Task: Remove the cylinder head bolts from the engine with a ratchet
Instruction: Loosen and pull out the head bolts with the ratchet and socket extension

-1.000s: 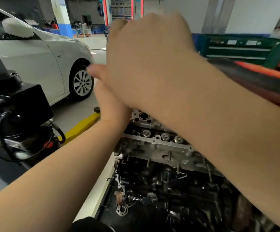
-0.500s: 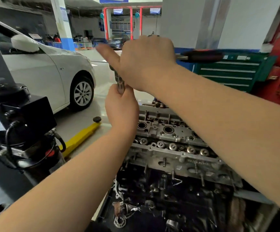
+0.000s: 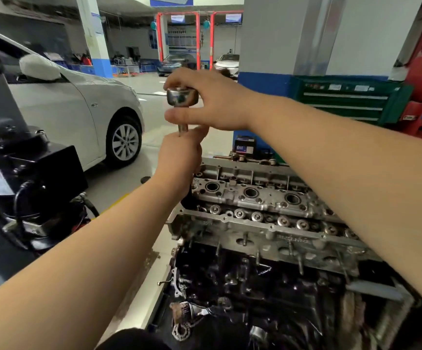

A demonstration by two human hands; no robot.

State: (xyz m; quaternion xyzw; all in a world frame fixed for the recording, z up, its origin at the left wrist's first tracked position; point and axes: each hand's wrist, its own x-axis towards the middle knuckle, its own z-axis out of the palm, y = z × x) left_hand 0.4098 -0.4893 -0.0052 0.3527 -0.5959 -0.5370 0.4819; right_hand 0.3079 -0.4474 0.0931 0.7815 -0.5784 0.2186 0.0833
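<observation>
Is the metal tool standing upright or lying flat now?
Upright. The metal tool has its round head on top, gripped by the right hand; its shaft runs straight down into the left hand.

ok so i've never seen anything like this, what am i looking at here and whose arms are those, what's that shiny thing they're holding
This is one picture from a camera worn on a person's head, looking forward and down, so the two bare arms are the wearer's own. The place is a car workshop. Below the hands sits an engine with its cylinder head uncovered. The right hand grips the round shiny head of a ratchet, a tool for turning bolts. The left hand holds the metal shaft under it, steadying it upright over the engine's near corner. A silver car is parked to the left, and a green tool cabinet stands behind.
</observation>
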